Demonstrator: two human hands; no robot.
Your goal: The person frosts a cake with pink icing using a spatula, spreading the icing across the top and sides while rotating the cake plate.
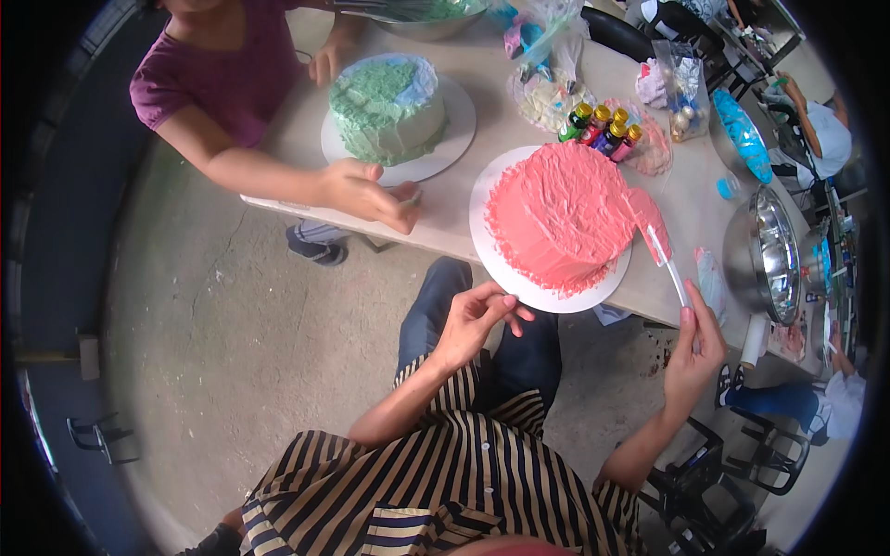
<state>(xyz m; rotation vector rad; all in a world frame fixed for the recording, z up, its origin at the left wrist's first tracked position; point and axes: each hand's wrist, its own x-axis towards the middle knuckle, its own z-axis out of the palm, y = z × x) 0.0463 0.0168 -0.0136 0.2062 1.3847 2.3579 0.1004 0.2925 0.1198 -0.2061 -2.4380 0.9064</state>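
Note:
A round cake covered in rough pink frosting (563,208) sits on a white round cake board (490,260) at the table's near edge. My right hand (699,347) grips the white handle of a spatula (666,254), whose blade is loaded with pink frosting and lies against the cake's right side. At the near rim of the board is my left hand (487,320), thumb and fingertips together at the rim; whether they pinch it is unclear. Beyond, to the left, a green, white and blue frosted cake (389,108) stands on another white board (452,149).
A person in a purple shirt (215,76) reaches a hand (372,194) over the table edge at left. Small gold-capped bottles (605,128) stand behind the pink cake. Piping bags (553,48), a clear plastic bag (688,94) and steel bowls (765,254) lie farther back and right.

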